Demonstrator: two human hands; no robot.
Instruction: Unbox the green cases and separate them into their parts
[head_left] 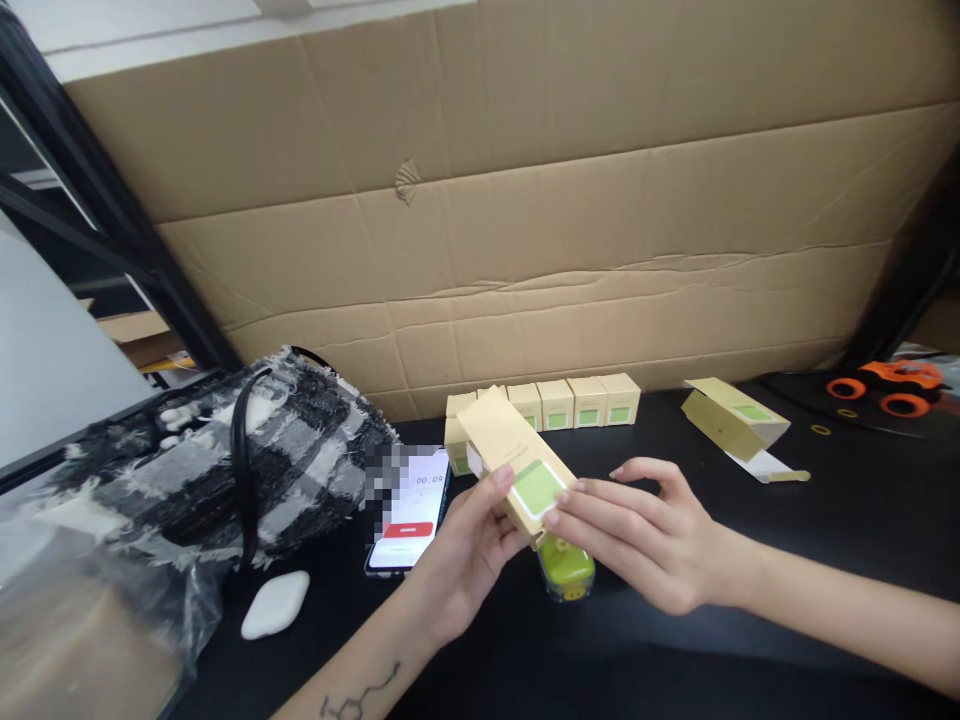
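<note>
A small kraft cardboard box (504, 440) with a green square on its face is tilted in the air over the black table. My left hand (472, 545) grips its lower left side, the thumb lying on the front. From the right, the fingers of my right hand (652, 535) press on the lower right edge; that thumb is hidden. Just under the box's lower end is a rounded green item in a clear casing (568, 572), partly covered by the box.
Several matching boxes (557, 405) stand in a row at the back. An opened box (735, 415) and an orange toy car (896, 385) are on the right. Leftward are a phone (412, 510), a white rounded case (275, 604) and a checked fabric bag (315, 450).
</note>
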